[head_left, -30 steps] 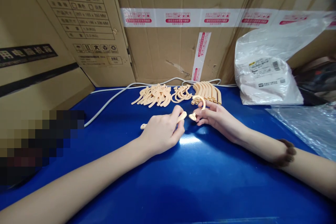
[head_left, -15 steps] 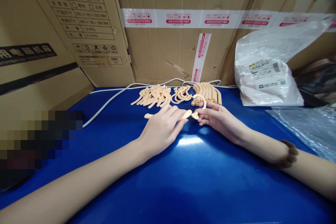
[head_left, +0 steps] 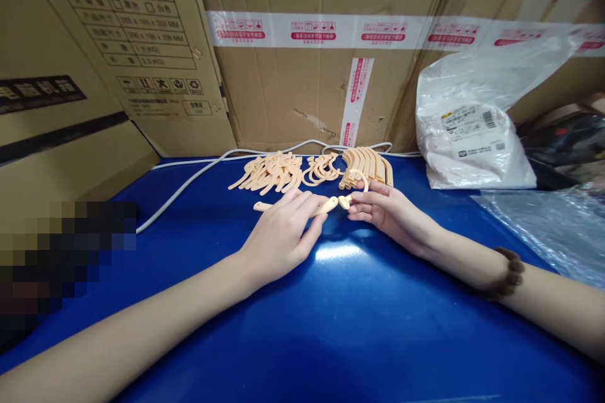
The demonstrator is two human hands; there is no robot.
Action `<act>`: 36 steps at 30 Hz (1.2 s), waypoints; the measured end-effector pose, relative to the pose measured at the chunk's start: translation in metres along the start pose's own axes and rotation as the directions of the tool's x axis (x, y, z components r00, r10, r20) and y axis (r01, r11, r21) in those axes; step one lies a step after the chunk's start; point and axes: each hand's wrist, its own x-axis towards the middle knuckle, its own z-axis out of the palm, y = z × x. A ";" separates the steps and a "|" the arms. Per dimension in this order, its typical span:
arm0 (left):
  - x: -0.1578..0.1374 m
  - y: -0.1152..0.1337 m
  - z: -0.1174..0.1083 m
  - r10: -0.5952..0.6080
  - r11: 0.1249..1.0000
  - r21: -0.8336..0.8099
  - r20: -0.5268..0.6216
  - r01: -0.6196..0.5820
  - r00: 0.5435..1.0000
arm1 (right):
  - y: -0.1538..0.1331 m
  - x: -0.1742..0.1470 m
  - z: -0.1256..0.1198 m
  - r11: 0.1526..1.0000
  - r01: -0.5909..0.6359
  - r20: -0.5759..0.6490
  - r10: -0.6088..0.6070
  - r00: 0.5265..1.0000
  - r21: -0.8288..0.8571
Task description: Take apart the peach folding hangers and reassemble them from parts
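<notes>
My left hand (head_left: 286, 230) is closed around a cream-coloured flat bar (head_left: 327, 206) with a small hole near its right end; the bar's left end sticks out beyond my knuckles and its middle is hidden. My right hand (head_left: 385, 211) pinches a cream-coloured curved hook (head_left: 364, 180) with a flat round foot (head_left: 345, 203) at its lower end. The foot is right beside the bar's holed end; whether they touch I cannot tell. Behind my hands lie a heap of loose cream pieces (head_left: 271, 171), a few curved hooks (head_left: 322, 170) and a row of curved bars (head_left: 371, 165).
A white cable (head_left: 189, 184) runs along the back of the blue table (head_left: 302, 334). Cardboard boxes (head_left: 283, 94) wall off the rear and left. At the right are a white plastic bag (head_left: 475, 138) and clear plastic film (head_left: 543, 227).
The view has shifted slightly, so everything sits a little further left. The hook's foot has tilted a little beside the bar's end. Both hands keep their holds.
</notes>
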 end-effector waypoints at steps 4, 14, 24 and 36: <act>0.000 0.000 0.002 0.044 0.999 -0.009 -0.001 -0.044 0.999 | -0.001 -0.001 0.000 1.000 -0.009 0.014 0.010 1.000 -0.027; -0.001 -0.002 0.004 0.040 0.999 0.010 0.014 -0.041 0.999 | 0.000 -0.002 0.000 0.997 -0.004 0.041 0.007 0.999 -0.074; -0.002 -0.003 0.004 0.088 0.996 -0.002 0.027 -0.088 0.996 | -0.002 -0.006 0.001 0.987 0.020 0.114 -0.001 0.993 -0.160; -0.005 -0.003 0.006 0.179 0.968 0.178 0.010 -0.178 0.984 | -0.002 -0.008 -0.003 0.944 0.071 0.093 -0.043 0.995 -0.322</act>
